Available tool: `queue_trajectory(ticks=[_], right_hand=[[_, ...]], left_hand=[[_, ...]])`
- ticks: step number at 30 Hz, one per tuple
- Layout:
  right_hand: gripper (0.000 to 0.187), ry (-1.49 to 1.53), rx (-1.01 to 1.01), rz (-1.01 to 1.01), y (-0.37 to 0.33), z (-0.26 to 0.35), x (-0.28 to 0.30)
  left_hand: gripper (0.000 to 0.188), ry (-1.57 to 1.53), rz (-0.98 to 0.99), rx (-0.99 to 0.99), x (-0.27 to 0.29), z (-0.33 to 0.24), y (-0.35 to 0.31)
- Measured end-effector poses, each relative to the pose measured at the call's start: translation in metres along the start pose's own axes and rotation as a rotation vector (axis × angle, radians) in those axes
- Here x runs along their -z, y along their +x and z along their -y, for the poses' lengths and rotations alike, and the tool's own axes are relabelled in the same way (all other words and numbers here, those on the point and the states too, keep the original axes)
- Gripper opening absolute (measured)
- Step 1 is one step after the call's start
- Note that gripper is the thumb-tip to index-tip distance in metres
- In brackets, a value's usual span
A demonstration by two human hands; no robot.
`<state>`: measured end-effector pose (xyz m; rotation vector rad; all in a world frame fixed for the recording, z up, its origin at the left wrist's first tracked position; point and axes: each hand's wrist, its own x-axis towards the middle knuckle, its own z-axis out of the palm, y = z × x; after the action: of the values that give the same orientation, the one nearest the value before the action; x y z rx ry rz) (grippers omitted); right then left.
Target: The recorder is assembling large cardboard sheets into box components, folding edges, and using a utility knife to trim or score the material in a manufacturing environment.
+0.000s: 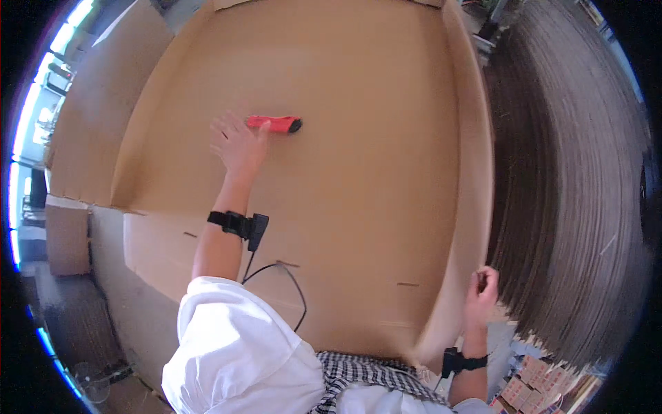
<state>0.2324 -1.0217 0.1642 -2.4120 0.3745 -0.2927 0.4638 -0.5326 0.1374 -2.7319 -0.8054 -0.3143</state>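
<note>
Spreading left hand (238,145) fingers beside red cutter (274,123); right hand (480,290) pinching cardboard sheet (358,207) edge.

The cardboard sheet (358,200) lies flat and open around the left hand (238,146); only the red cutter (274,123) lies at its two o'clock. At three o'clock a raised flap (476,172) walls off the cardboard stack (572,193).

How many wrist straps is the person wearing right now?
2: one black wrist strap on the left forearm, below the left hand by the red tool; another below the right hand gripping the cardboard edge.
</note>
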Motion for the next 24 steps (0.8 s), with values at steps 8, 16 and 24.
queue_trajectory(ticks=[8, 16, 24], right_hand=[[0.012, 0.023, 0.035, 0.059, 0.004, -0.006, -0.006], [0.016, 0.072, 0.001, 0.065, -0.001, -0.005, -0.007], [0.022, 0.075, 0.089, 0.032, -0.001, -0.015, -0.006]], left_hand=[[0.082, -0.436, 0.360, 0.018, 0.004, -0.031, 0.003], [0.043, -0.452, 0.267, 0.071, -0.012, -0.038, -0.019], [0.048, -1.436, 0.706, -0.072, 0.026, 0.001, -0.127]])
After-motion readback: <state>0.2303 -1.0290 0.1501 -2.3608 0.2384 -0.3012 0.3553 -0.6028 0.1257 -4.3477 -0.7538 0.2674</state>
